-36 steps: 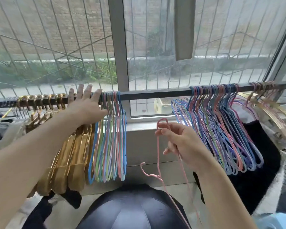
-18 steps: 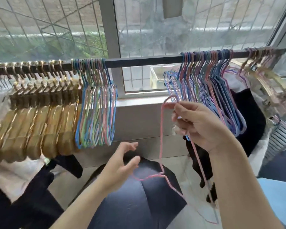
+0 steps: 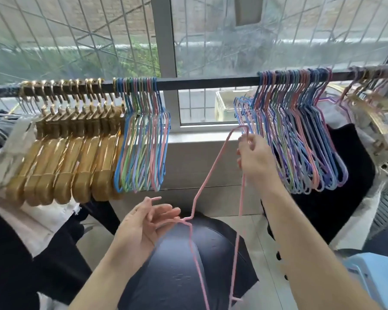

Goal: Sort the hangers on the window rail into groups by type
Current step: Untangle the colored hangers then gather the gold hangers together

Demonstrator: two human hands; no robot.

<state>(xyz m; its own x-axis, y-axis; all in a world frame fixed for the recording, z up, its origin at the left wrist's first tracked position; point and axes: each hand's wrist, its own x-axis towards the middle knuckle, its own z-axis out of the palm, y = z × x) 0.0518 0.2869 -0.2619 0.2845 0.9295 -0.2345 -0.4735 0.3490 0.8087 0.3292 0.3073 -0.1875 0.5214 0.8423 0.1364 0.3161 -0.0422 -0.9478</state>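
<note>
The pink hanger [image 3: 213, 173] ran off the bottom edge, and the mixed cluster [image 3: 367, 95] on the rail [image 3: 206, 82] at 2 o'clock was too blurred to sort out. Right hand [image 3: 254, 161] pinched the hanger's upper bend; left hand [image 3: 143, 222] — fingers loosely curled — held its hook at 6 o'clock.

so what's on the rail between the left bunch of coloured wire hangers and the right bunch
Nothing hangs there. In the head view the rail is bare between the left wire bunch and the right wire bunch.
</note>
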